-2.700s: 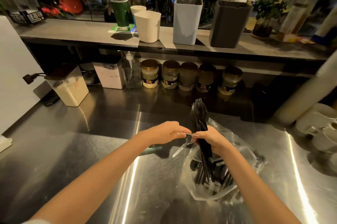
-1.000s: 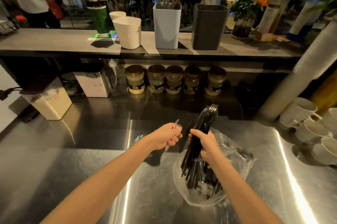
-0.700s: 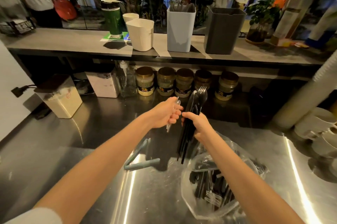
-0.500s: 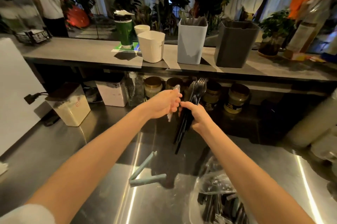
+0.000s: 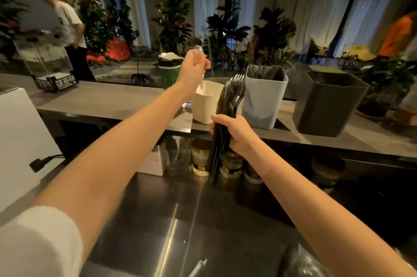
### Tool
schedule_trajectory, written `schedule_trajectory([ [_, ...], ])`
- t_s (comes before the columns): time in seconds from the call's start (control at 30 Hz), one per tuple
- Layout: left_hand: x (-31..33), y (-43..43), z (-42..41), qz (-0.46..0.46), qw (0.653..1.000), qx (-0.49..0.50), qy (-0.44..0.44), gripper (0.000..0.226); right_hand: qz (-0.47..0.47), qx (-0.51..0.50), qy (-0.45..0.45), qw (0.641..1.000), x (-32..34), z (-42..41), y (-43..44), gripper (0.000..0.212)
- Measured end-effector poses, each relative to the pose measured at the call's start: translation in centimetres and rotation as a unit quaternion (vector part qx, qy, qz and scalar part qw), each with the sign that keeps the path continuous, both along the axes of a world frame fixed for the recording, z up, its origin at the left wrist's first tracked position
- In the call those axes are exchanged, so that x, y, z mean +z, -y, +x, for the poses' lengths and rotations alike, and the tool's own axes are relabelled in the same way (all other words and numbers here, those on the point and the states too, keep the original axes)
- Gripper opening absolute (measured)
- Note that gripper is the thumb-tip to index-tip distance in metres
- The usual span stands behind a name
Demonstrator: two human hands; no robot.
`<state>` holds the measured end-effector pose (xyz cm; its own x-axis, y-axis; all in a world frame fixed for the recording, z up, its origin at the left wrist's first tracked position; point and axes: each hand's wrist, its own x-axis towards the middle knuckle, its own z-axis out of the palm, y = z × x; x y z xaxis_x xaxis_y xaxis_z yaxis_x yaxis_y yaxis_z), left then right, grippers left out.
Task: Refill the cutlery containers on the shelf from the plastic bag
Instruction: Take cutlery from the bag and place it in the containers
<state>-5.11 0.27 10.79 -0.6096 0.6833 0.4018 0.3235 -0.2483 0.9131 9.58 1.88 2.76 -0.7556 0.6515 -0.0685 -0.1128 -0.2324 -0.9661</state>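
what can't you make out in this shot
Head view:
- white container: inside hidden by its wall and the left hand
- clear utensil: kind unclear, mostly inside that hand
- black forks: count unclear, bunched in the right hand
- plastic bag: cut off by the bottom edge, blurred

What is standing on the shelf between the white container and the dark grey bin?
The head view shows a pale blue container with cutlery in it, standing between the white container and the dark grey bin on the shelf.
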Motion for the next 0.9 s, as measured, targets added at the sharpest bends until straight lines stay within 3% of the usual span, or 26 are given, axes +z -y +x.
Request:
schedule_trajectory([
  [0.23,-2.8,-5.9,-2.8,-0.209,0.966,0.075,-0.136,0.016,-0.023,-0.013,0.013,1.0,-1.6,-0.1,-2.5,0.03],
  [0.3,-3.1,-6.4,-2.9,-0.245,0.951,0.102,-0.157,0.034,-0.053,-0.016,0.005,0.998,-1.9,0.5,-2.8,0.036],
  [0.43,-2.4,-5.7,-2.3,-0.151,0.952,0.158,-0.212,0.029,-0.107,-0.006,-0.027,0.994,-1.9,2.1,-2.2,0.02],
  [0.57,-4.0,-1.3,2.7,-0.065,0.985,0.11,-0.112,0.021,-0.155,0.028,-0.076,0.985,-2.3,5.1,-0.3,0.01],
  [0.67,-8.8,3.9,8.2,-0.134,0.991,0.008,0.003,0.017,-0.165,0.023,-0.082,0.983,-3.9,8.2,1.9,0.023],
  [0.77,-13.0,9.3,13.5,-0.235,0.954,-0.134,0.133,0.017,-0.196,-0.02,-0.054,0.979,-6.4,11.1,4.3,0.038],
  [0.83,-15.3,12.0,16.4,-0.292,0.924,-0.212,0.126,0.023,-0.191,-0.051,-0.005,0.98,-8.1,12.9,6.1,0.043],
  [0.9,-17.3,13.9,18.9,-0.318,0.915,-0.225,0.106,0.028,-0.193,-0.073,0.036,0.978,-9.6,14.7,7.9,0.038],
])
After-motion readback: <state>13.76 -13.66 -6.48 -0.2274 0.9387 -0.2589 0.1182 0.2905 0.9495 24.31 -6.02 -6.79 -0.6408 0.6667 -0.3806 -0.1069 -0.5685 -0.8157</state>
